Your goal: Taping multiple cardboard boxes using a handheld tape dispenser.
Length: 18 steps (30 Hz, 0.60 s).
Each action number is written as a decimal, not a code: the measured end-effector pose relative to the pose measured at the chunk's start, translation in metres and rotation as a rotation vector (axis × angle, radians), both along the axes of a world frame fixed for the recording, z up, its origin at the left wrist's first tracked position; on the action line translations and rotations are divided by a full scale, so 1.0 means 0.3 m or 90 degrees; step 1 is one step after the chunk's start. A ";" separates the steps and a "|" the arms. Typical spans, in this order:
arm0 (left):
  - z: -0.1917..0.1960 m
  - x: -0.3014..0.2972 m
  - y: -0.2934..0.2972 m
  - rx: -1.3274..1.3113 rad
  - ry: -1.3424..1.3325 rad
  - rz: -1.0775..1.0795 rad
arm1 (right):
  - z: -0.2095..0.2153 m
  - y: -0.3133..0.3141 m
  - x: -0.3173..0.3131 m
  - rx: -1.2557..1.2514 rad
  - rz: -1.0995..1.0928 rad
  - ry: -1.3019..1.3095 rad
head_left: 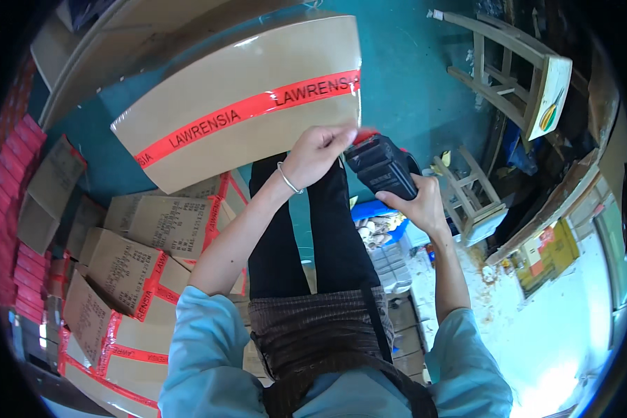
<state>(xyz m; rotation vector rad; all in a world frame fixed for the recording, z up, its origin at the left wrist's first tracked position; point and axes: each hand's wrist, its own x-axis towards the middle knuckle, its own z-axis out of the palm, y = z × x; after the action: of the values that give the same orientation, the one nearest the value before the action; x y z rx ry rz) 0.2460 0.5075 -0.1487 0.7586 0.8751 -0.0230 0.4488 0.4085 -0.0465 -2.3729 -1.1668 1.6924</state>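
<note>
Head view: the person stands over a large cardboard box point(237, 97) whose top face is crossed by a band of red printed tape point(247, 108) running from its lower left corner to its right edge. The box sits in front of the person's legs, above a teal floor point(411, 76).

The left hand point(317, 153) reaches up to the box's right lower corner, its grip pinched narrow on the end of the red tape where it leaves the box edge; a thin bracelet circles the wrist. The right hand point(418, 202) has its grip wrapped around the handle of a black tape dispenser point(380, 164), held just beside the left hand, with its red-tipped front end touching or almost touching the box corner; which of the two cannot be told.

To the person's left, a pile of smaller sealed cartons point(129, 272), each taped in the same red, lies stacked at angles on the floor. Further left, red packages point(17, 167) line the rim of the view. To the right stand a wooden chair point(515, 76) and a small wooden stool point(474, 191).
</note>
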 end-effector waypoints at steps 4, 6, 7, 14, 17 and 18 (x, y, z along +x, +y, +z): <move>0.079 0.055 0.048 -0.079 -0.041 0.021 | -0.028 -0.040 0.057 0.129 -0.023 0.089; 0.125 0.078 0.133 -0.181 -0.044 0.015 | -0.054 -0.105 0.040 0.167 -0.087 0.143; 0.145 0.111 0.190 -0.142 -0.024 -0.091 | -0.053 -0.159 0.022 0.157 -0.157 0.140; -0.208 0.314 0.853 0.402 0.250 -0.217 | -0.182 -0.509 -0.172 -0.193 -0.560 0.122; -0.491 0.299 0.733 0.547 0.461 -0.349 | -0.452 -0.317 -0.236 -0.335 -0.483 0.039; -0.548 0.315 0.669 0.556 0.453 -0.430 | -0.537 -0.268 -0.242 -0.323 -0.449 -0.043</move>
<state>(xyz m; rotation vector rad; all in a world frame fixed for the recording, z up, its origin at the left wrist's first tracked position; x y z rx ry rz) 0.3404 0.7081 -0.3131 1.9180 1.2692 -0.5673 0.3763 0.3279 -0.2076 -2.6296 0.1692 1.7568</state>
